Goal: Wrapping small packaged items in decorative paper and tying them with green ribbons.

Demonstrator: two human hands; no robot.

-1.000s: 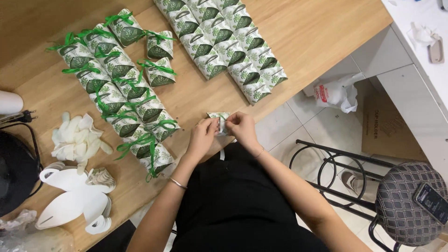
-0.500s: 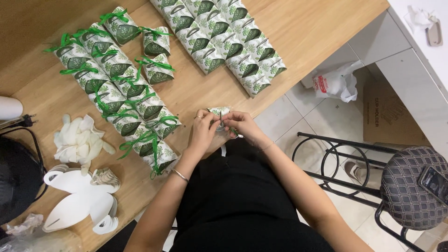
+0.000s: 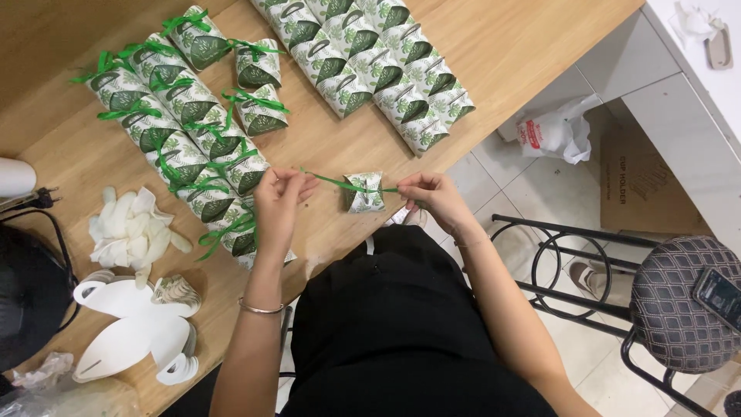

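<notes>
A small white gift box with a green leaf print (image 3: 364, 192) sits on the wooden table (image 3: 509, 46) near its front edge. A thin green ribbon (image 3: 333, 181) runs across the box, pulled taut. My left hand (image 3: 279, 198) pinches the ribbon's left end, left of the box. My right hand (image 3: 429, 193) pinches the other end on the right. To the left lie rows of leaf-print boxes tied with green ribbon (image 3: 179, 133). Behind the box lie rows of the same boxes without ribbon (image 3: 369, 63).
A heap of white gloves (image 3: 133, 230) and a stack of flat white box blanks (image 3: 131, 332) lie at the table's left front. A black object (image 3: 31, 297) is at the far left. A metal-framed stool with a patterned cushion (image 3: 678, 305) stands on the right, a phone (image 3: 719, 295) on it.
My hands were close together on the box. They have moved apart, left and right, drawing the green ribbon out taut across it.
</notes>
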